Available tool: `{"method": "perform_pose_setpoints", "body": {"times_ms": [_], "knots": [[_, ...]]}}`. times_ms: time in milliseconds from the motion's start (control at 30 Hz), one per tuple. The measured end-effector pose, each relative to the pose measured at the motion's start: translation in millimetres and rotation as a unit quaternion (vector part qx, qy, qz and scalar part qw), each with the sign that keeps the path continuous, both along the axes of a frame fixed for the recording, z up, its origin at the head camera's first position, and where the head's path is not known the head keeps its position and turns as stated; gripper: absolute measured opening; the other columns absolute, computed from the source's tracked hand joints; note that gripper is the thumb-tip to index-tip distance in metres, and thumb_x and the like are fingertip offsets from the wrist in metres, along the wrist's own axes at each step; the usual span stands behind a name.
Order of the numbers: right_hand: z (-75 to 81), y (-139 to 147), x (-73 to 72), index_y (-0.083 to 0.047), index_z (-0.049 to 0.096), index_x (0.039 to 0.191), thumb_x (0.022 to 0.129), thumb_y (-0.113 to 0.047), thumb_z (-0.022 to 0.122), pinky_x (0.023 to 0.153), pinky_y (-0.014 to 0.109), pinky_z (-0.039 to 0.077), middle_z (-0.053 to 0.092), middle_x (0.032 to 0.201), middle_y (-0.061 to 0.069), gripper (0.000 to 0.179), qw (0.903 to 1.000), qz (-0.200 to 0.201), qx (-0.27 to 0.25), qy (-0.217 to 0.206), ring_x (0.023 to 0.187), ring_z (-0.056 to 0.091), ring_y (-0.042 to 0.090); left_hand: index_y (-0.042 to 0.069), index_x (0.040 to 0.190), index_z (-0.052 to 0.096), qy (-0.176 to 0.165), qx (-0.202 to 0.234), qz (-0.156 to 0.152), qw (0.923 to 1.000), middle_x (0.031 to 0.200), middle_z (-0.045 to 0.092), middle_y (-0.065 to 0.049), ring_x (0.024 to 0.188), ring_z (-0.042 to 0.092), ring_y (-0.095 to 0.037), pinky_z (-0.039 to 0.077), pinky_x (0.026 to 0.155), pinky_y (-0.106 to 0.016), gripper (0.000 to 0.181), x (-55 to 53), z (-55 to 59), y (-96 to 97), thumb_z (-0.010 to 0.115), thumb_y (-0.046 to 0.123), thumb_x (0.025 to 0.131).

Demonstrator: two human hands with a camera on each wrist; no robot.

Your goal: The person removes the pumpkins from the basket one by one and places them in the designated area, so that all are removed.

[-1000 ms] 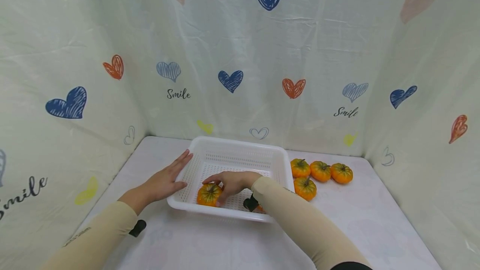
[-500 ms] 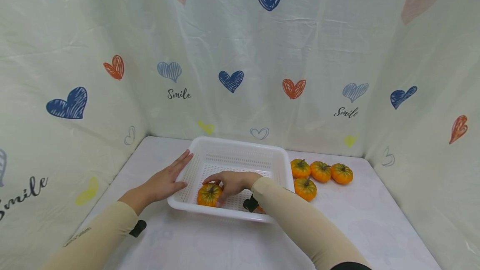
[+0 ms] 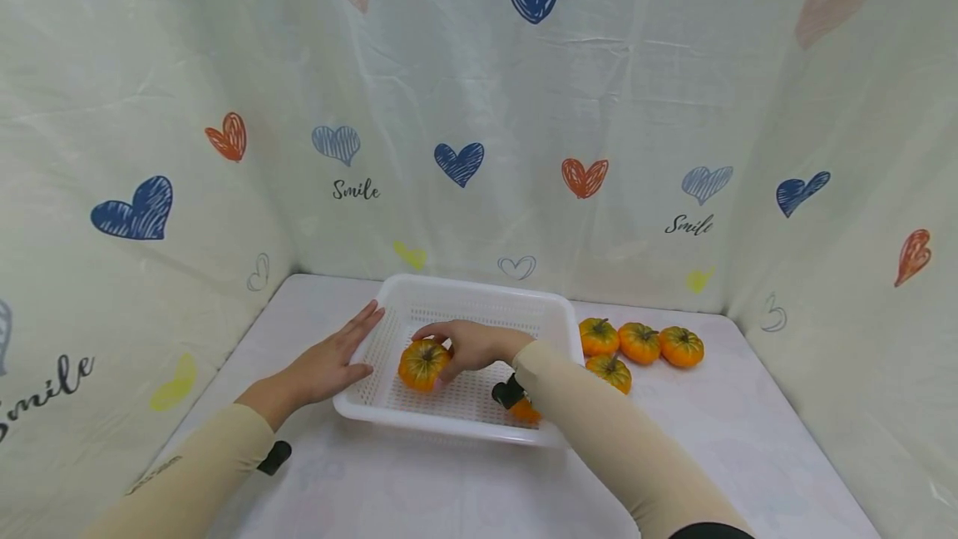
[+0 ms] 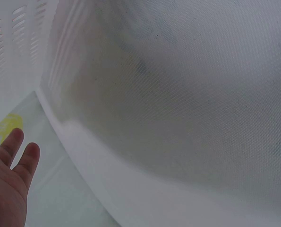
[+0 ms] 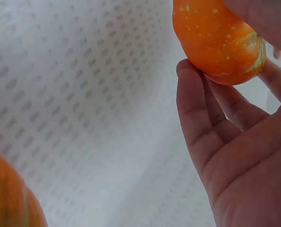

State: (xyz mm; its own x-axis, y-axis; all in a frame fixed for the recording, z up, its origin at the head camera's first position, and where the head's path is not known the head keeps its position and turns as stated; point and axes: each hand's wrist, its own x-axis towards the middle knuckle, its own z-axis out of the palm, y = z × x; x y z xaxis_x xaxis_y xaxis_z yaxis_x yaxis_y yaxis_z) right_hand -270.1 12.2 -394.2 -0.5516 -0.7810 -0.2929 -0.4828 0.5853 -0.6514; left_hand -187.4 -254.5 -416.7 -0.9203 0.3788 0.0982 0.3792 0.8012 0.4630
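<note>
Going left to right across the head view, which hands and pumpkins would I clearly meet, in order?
Left hand, gripped pumpkin, right hand, back-row left pumpkin, back-row middle pumpkin, back-row right pumpkin.

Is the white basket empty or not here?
Not empty: the head view shows one pumpkin inside the white basket, partly hidden by the right sleeve. The right hand grips a second pumpkin over the basket.

The pumpkins (image 3: 421,366) were orange, streaked yellow and green, one flecked with pale specks. The basket (image 3: 479,296) was white, patterned with rows of slots, and the sleeves (image 3: 615,435) were beige. Blue, red, pink and yellow hearts (image 3: 459,165) and black lettering (image 3: 356,190) dotted the pale curtain (image 3: 419,65).
</note>
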Motion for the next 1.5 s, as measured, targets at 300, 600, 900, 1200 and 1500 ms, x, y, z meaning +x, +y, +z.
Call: {"method": "perform_pose_setpoints", "body": {"times_ms": [300,600,900,1200,1500], "knots": [[34.8,30,-7.2,-0.028,0.049,0.146,0.082,-0.02,0.084,0.088,0.028,0.053,0.053,0.137,0.004,0.074,0.9992,-0.03,-0.027,-0.004,0.106,0.059,0.021,0.009,0.159,0.02,-0.005,0.003,0.004,1.0,0.166,0.01,-0.013,0.141,0.031,-0.045,0.036,0.105,-0.065,0.08,0.2,-1.3,-0.3,0.064,0.019,0.093],[64.7,90,-7.7,-0.025,0.044,0.15,0.084,-0.02,0.083,0.085,0.032,0.057,0.052,0.14,0.008,0.076,0.9951,-0.054,-0.083,0.005,0.109,0.059,0.025,0.005,0.158,0.023,0.016,0.008,-0.01,0.9998,0.165,0.014,-0.015,0.141,0.032,-0.045,0.038,0.104,-0.064,0.079,-0.2,-1.5,-2.2,0.064,0.018,0.091],[73.1,181,8.0,-0.02,0.039,0.153,0.083,-0.024,0.083,0.092,0.038,0.054,0.047,0.146,0.011,0.083,0.984,-0.134,-0.114,0.03,0.116,0.057,0.03,0.005,0.158,0.022,0.013,-0.002,-0.004,0.9999,0.165,0.013,-0.015,0.141,0.032,-0.045,0.038,0.103,-0.064,0.079,0.8,-1.2,-1.0,0.063,0.02,0.092],[44.0,267,35.3,-0.015,0.038,0.153,0.085,-0.029,0.081,0.087,0.038,0.057,0.044,0.147,0.022,0.082,0.9688,-0.218,-0.106,0.05,0.119,0.054,0.038,0.008,0.159,0.019,0.002,-0.007,0.004,1.0,0.166,0.01,-0.012,0.143,0.029,-0.044,0.038,0.104,-0.064,0.079,0.3,-2.8,1.5,0.062,0.021,0.094],[9.6,318,53.2,-0.011,0.037,0.152,0.085,-0.036,0.079,0.086,0.037,0.057,0.045,0.143,0.022,0.083,0.9522,-0.286,-0.073,0.078,0.114,0.054,0.036,0.009,0.16,0.018,-0.005,-0.006,0.012,0.9999,0.166,0.009,-0.011,0.144,0.027,-0.043,0.036,0.105,-0.064,0.079,0.8,-2.5,2.3,0.061,0.02,0.094]]}}
